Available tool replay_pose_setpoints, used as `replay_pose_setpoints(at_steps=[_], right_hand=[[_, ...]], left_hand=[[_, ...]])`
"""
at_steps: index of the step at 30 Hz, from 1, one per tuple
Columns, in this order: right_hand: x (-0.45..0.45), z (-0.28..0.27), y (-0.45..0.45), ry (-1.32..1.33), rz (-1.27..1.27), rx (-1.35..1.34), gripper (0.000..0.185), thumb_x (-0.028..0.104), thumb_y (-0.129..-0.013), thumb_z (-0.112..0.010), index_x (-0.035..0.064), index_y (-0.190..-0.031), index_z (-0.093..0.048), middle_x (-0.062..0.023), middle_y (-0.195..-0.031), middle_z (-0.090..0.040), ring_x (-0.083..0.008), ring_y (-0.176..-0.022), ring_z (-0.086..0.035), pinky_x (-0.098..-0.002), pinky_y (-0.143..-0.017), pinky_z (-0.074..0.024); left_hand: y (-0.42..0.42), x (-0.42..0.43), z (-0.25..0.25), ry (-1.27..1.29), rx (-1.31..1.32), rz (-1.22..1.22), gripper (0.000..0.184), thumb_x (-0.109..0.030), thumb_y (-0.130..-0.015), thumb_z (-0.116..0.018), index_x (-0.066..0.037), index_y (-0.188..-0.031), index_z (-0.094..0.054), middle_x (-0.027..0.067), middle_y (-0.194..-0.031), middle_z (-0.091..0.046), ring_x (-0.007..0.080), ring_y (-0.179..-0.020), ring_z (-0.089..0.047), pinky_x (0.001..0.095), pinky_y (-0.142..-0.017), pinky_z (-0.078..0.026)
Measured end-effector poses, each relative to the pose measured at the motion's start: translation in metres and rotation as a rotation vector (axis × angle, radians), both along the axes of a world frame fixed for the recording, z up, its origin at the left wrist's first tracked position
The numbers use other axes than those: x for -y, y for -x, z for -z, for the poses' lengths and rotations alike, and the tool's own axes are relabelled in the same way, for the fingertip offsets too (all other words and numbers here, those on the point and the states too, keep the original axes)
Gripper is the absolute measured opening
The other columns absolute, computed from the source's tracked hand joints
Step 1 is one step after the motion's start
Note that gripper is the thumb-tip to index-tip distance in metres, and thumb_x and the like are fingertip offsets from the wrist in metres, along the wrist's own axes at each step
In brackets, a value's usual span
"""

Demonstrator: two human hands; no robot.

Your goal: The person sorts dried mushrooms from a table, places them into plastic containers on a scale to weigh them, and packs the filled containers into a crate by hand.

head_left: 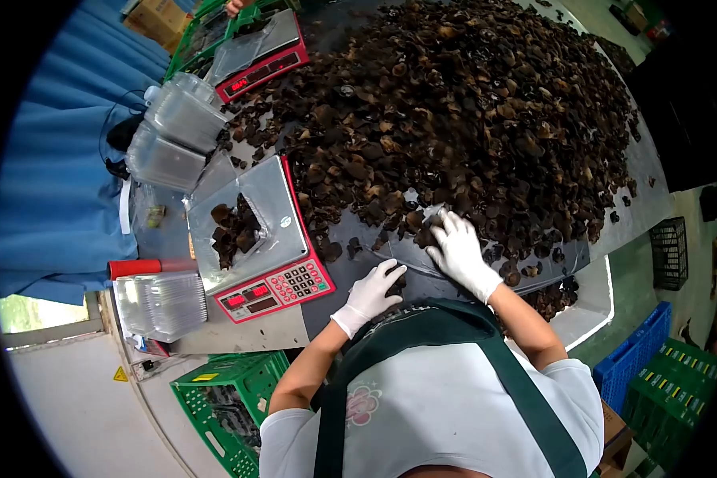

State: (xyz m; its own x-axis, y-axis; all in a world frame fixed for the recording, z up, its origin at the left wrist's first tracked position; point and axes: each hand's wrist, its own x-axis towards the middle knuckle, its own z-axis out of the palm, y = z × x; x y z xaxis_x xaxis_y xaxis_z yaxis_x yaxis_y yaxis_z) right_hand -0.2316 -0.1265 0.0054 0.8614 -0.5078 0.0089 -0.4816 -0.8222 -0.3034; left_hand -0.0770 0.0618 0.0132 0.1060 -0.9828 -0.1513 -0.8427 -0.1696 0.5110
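A large heap of dark brown dried pieces, like wood ear mushrooms, covers the grey table. My right hand, in a white glove, reaches to the heap's near edge with its fingers apart, touching the pieces. Nearer my body, my left hand, also white-gloved, rests low over the table beside a few dark pieces; what its fingertips hold, if anything, is hidden. To its left stands a red and silver scale, bearing a clear plastic box with dark pieces inside.
Stacked clear containers and lids stand at the left. Behind is a second scale, with another person's hand near green crates. A white bin is at the right, a green crate below left.
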Motion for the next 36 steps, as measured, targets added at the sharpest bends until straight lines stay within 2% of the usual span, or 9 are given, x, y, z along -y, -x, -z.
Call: replay_pose_setpoints(at_steps=[3, 6, 12, 16, 18, 22, 26, 29, 36], right_hand=[[-0.023, -0.008, 0.021, -0.047, -0.117, 0.002, 0.041, 0.028, -0.076, -0.070, 0.0105, -0.113, -0.065, -0.0196, -0.142, -0.040, -0.0370, -0.134, -0.032, -0.0486, -0.107, -0.0304], [-0.024, -0.013, 0.038, -0.164, -0.109, 0.160, 0.036, 0.020, -0.072, -0.073, 0.0139, -0.107, -0.068, -0.0180, -0.141, -0.042, -0.0362, -0.131, -0.038, -0.0463, -0.105, -0.0344], [-0.008, -0.014, 0.075, -0.086, 0.368, 0.304, 0.039, 0.011, -0.074, -0.071, 0.0097, -0.112, -0.064, -0.0117, -0.133, -0.052, -0.0293, -0.104, -0.056, -0.0363, -0.087, -0.0482], [0.000, 0.011, 0.086, 0.001, 0.466, 0.242, 0.040, 0.009, -0.076, -0.067, 0.0062, -0.116, -0.060, -0.0129, -0.133, -0.051, -0.0294, -0.095, -0.056, -0.0364, -0.082, -0.0495], [-0.002, 0.022, 0.082, 0.109, 0.397, 0.263, 0.039, 0.007, -0.076, -0.065, 0.0054, -0.115, -0.059, -0.0143, -0.131, -0.052, -0.0296, -0.091, -0.056, -0.0372, -0.077, -0.0498], [-0.003, 0.028, 0.076, 0.128, 0.449, 0.282, 0.037, 0.007, -0.076, -0.064, 0.0064, -0.113, -0.060, -0.0136, -0.128, -0.054, -0.0296, -0.090, -0.056, -0.0373, -0.077, -0.0497], [-0.002, 0.029, 0.078, 0.131, 0.450, 0.305, 0.036, 0.007, -0.076, -0.064, 0.0068, -0.112, -0.061, -0.0131, -0.127, -0.055, -0.0297, -0.090, -0.056, -0.0373, -0.076, -0.0496], [-0.002, 0.030, 0.079, 0.121, 0.444, 0.322, 0.035, 0.007, -0.076, -0.064, 0.0071, -0.111, -0.061, -0.0133, -0.127, -0.055, -0.0295, -0.090, -0.057, -0.0375, -0.076, -0.0496], [-0.016, 0.015, 0.070, 0.025, 0.402, 0.317, 0.041, 0.015, -0.077, -0.069, 0.0066, -0.116, -0.060, -0.0142, -0.131, -0.052, -0.0294, -0.092, -0.057, -0.0378, -0.077, -0.0502]], left_hand=[[-0.004, 0.014, 0.016, 0.190, -0.284, -0.076, 0.039, -0.014, -0.078, -0.071, -0.011, -0.115, -0.062, 0.0092, -0.119, -0.058, 0.0264, -0.087, -0.065, 0.0315, -0.074, -0.053], [0.000, 0.034, 0.013, 0.175, -0.427, -0.208, 0.038, -0.014, -0.077, -0.074, -0.007, -0.112, -0.063, 0.0110, -0.117, -0.060, 0.0266, -0.092, -0.064, 0.0332, -0.076, -0.054], [0.017, 0.072, 0.010, 0.576, -0.126, -0.131, 0.049, -0.020, -0.073, -0.079, -0.004, -0.115, -0.062, 0.0150, -0.124, -0.056, 0.0294, -0.100, -0.059, 0.0362, -0.085, -0.051], [0.031, 0.094, 0.003, 0.473, -0.036, 0.024, 0.078, -0.037, -0.067, -0.081, -0.009, -0.133, -0.051, 0.0191, -0.140, -0.042, 0.0347, -0.119, -0.046, 0.0426, -0.099, -0.038], [0.037, 0.114, 0.013, 0.346, 0.063, 0.054, 0.096, -0.058, -0.069, -0.070, -0.013, -0.145, -0.033, 0.0195, -0.152, -0.023, 0.0366, -0.138, -0.025, 0.0571, -0.108, -0.021], [0.046, 0.152, -0.001, 0.245, 0.188, 0.151, 0.094, -0.063, -0.069, -0.067, -0.023, -0.147, -0.032, 0.0161, -0.155, -0.015, 0.0370, -0.143, -0.012, 0.0633, -0.110, -0.010], [0.048, 0.150, 0.016, 0.290, 0.150, 0.201, 0.067, -0.057, -0.075, -0.064, -0.016, -0.128, -0.057, 0.0156, -0.152, -0.025, 0.0360, -0.143, -0.014, 0.0643, -0.110, -0.009], [0.044, 0.125, 0.016, 0.451, 0.018, 0.146, 0.024, -0.030, -0.081, -0.062, -0.007, -0.086, -0.064, 0.0142, -0.132, -0.050, 0.0338, -0.135, -0.034, 0.0608, -0.109, -0.017], [0.020, 0.041, 0.023, 0.525, 0.027, 0.153, 0.040, -0.028, -0.071, -0.077, -0.007, -0.103, -0.062, 0.0181, -0.133, -0.047, 0.0380, -0.125, -0.043, 0.0526, -0.103, -0.032]])
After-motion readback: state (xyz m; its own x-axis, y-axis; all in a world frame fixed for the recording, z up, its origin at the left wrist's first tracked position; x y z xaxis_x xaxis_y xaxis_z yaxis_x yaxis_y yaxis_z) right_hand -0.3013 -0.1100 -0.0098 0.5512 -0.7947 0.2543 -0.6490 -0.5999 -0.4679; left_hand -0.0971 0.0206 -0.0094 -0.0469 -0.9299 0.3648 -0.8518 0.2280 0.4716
